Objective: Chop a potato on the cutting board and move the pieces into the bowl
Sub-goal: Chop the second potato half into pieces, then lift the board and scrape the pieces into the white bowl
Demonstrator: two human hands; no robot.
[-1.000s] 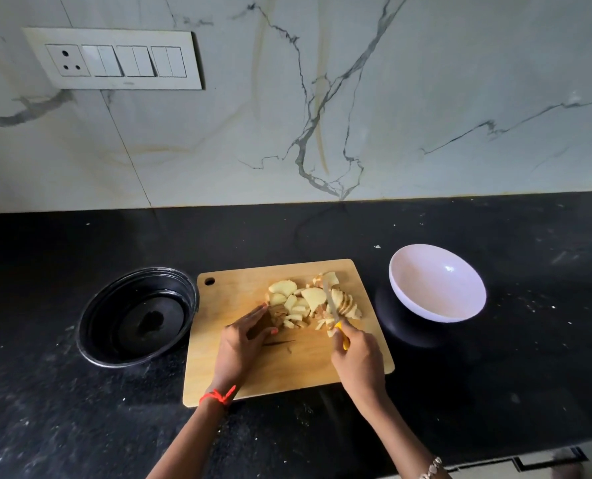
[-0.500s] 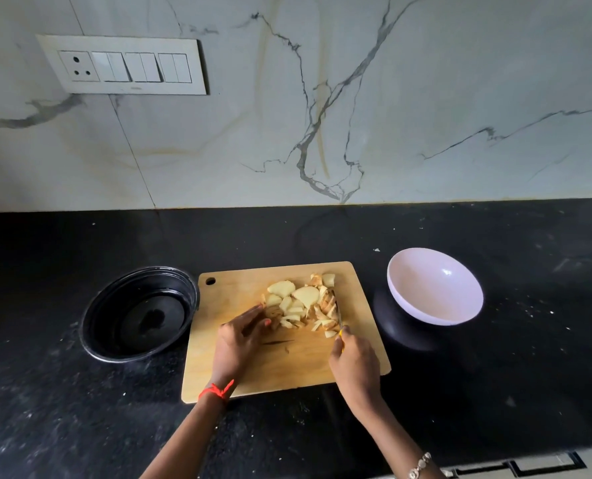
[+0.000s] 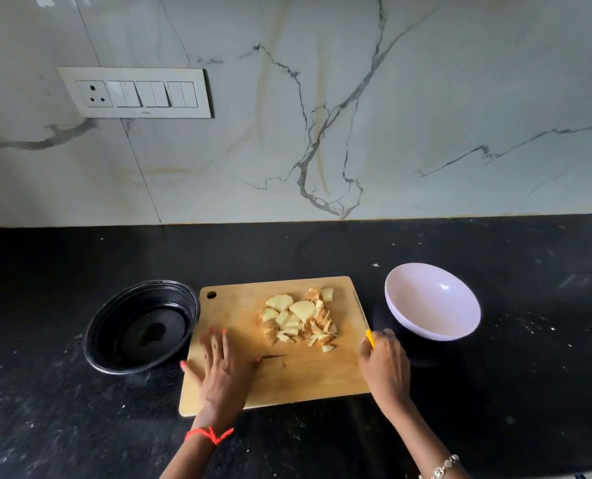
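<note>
A heap of chopped potato pieces (image 3: 298, 319) lies on the wooden cutting board (image 3: 287, 378), toward its far right. My left hand (image 3: 223, 366) lies flat on the board's left part, fingers spread, apart from the pieces. My right hand (image 3: 384, 366) is at the board's right edge and grips the yellow handle of a knife (image 3: 370, 339); the blade is hidden. An empty white bowl (image 3: 432, 300) sits tilted on the counter just right of the board, beyond my right hand.
A black round bowl (image 3: 141, 326) sits against the board's left edge. The black stone counter (image 3: 529, 392) runs back to a marble wall with a switch panel (image 3: 135, 92). The counter's front edge lies at the bottom right.
My left hand has drawn back left from the pieces and flattened on the board. My right hand has moved with the knife from the pile to the board's right edge.
</note>
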